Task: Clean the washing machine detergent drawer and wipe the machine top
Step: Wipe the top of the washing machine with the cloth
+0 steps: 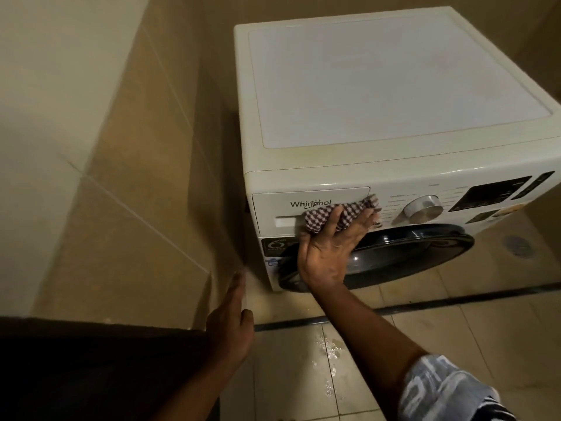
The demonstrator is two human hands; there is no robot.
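Checked maroon-and-white cloth (321,218) sits under the right hand (329,253), pressed against the front of the washing machine (303,171). Contact spot: right end of the detergent drawer (285,208), just below and right of the Whirlpool logo, cloth bunched and trailing toward the dial (423,208). Right-hand fingers are spread and mostly straight, pointing up, one finger lying over the cloth and the rest partly under it; palm hangs in front of the upper left rim of the dark door (409,247). It's a flat press, not a fist. Drawer front looks flush with the panel, i.e. closed, at the machine's upper left front corner. Left hand (232,323) holds nothing: fingers straight and together, thumb out, held low to the left of the machine near the base of the tiled wall (136,147); can't tell whether it touches the wall. The two hands are well apart. Machine top (394,86) is bare white with a yellowed border, nothing on it. Black display (491,192) sits right of the dial. Patterned sleeve (446,390) on the right forearm. Wet patch (329,347) on the floor tiles (455,323) in front of the machine.
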